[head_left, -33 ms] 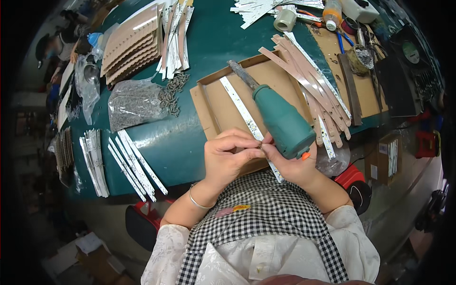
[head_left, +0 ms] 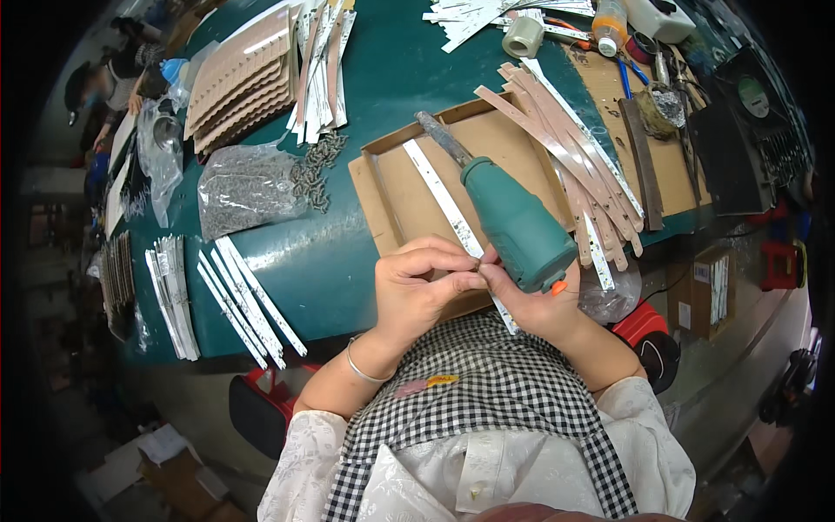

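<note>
My left hand (head_left: 409,283) is closed in a pinch, thumb and forefinger together at the near part of a narrow white circuit-board strip (head_left: 444,202). My right hand (head_left: 544,304) is curled under a green tapered handheld tool (head_left: 519,224) with an orange part at its butt. Its long dark tip points up and left over the box. The right thumb meets the left fingertips above the strip; a tiny dark piece seems to sit there, too small to name. The strip slants from the shallow cardboard box (head_left: 376,200) down to my apron.
Pinkish strips (head_left: 557,143) lie at the box's right side. A bag of small dark parts (head_left: 248,187), loose parts (head_left: 319,170), and white strips (head_left: 252,300) are to the left. Tape (head_left: 523,37), a bottle (head_left: 609,26) and pliers (head_left: 631,78) stand far right. Another person (head_left: 117,83) is at far left.
The green tool has tilted very slightly in my right hand. Otherwise nothing has visibly moved.
</note>
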The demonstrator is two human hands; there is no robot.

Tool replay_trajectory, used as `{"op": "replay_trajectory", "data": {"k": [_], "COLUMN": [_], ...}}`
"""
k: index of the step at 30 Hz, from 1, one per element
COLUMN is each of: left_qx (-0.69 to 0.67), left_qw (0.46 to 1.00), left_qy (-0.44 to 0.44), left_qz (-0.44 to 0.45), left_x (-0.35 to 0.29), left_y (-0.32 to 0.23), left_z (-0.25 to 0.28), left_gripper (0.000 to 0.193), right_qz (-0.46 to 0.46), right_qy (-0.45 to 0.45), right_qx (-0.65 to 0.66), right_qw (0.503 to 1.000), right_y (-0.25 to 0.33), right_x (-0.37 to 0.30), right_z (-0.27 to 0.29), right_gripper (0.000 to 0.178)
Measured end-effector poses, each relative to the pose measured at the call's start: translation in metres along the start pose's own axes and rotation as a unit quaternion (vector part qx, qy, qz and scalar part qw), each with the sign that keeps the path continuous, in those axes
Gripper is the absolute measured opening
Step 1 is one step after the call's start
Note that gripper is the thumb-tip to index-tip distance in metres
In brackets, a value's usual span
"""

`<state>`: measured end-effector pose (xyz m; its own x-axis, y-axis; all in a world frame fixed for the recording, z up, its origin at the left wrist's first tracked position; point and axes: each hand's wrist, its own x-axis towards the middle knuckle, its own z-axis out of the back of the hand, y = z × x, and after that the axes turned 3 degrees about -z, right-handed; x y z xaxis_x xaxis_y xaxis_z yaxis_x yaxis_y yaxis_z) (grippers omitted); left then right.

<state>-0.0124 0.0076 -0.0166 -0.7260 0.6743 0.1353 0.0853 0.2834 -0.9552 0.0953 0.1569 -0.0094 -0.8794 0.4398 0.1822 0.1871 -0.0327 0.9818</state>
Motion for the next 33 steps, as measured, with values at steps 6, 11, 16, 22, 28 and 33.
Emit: {"op": "replay_trajectory", "data": {"k": [6, 11, 16, 22, 28, 33], "left_qx": [0.173, 0.245, 0.408, 0.465, 0.484, 0.498], "left_qw": [0.982, 0.964, 0.907, 0.872, 0.858, 0.848], "left_qy": [0.031, 0.052, 0.010, 0.012, 0.022, 0.028], "left_qz": [-0.066, -0.087, -0.106, -0.152, -0.170, -0.178], "left_x": [0.000, 0.005, 0.020, 0.035, 0.039, 0.039], "left_y": [-0.010, -0.015, -0.006, 0.011, 0.019, 0.019], "left_z": [0.002, 0.006, 0.021, 0.027, 0.027, 0.028], "left_gripper": [0.017, 0.013, 0.012, 0.013, 0.015, 0.015], "right_qz": [0.047, 0.026, -0.029, -0.027, -0.036, -0.056], "right_qy": [-0.002, -0.002, -0.035, -0.003, 0.009, -0.001], "right_qx": [-0.055, -0.094, -0.088, -0.126, -0.097, -0.069], "right_qw": [0.997, 0.995, 0.995, 0.992, 0.995, 0.996], "right_y": [-0.012, -0.019, -0.021, -0.026, -0.049, -0.055], "right_x": [-0.002, -0.005, -0.014, -0.036, -0.054, -0.057], "right_z": [0.001, 0.002, 0.018, 0.043, 0.040, 0.036], "right_gripper": [0.049, 0.045, 0.035, 0.054, 0.059, 0.059]}}
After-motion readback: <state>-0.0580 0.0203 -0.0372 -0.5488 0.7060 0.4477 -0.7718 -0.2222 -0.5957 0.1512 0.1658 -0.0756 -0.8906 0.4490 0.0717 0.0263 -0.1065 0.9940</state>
